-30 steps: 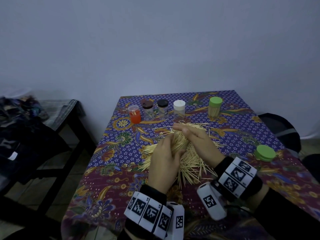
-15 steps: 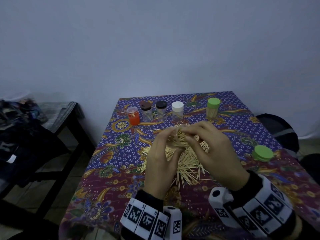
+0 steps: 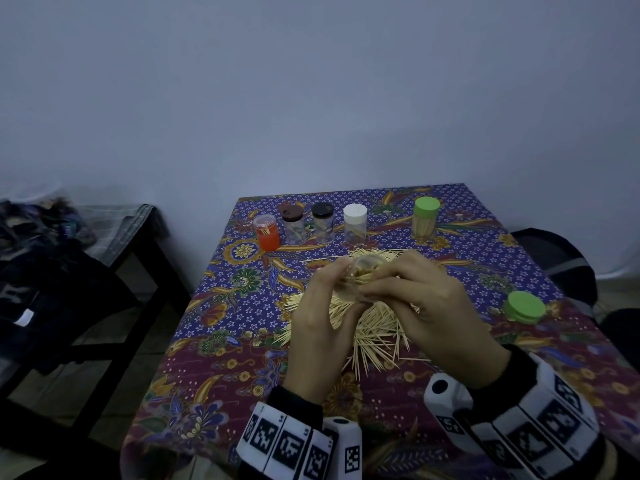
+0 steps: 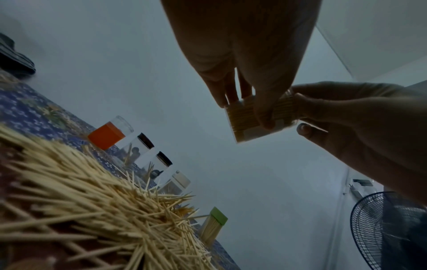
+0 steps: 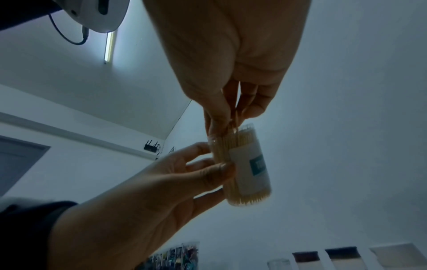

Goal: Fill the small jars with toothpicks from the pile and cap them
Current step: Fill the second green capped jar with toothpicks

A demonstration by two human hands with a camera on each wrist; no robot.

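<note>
above the pile (image 3: 367, 327), left hand (image 3: 320, 336) grips toothpick-packed jar (image 5: 242, 164).

Head camera looks forward and down across the batik-clothed counter (image 3: 242, 306) toward the plain wall. Both wrist cameras sit low and close beneath the hands, aimed upward. All three share the clear label-wrapped plastic jar packed with toothpicks (image 3: 360, 271) (image 4: 258, 118) (image 5: 242, 164).
</note>
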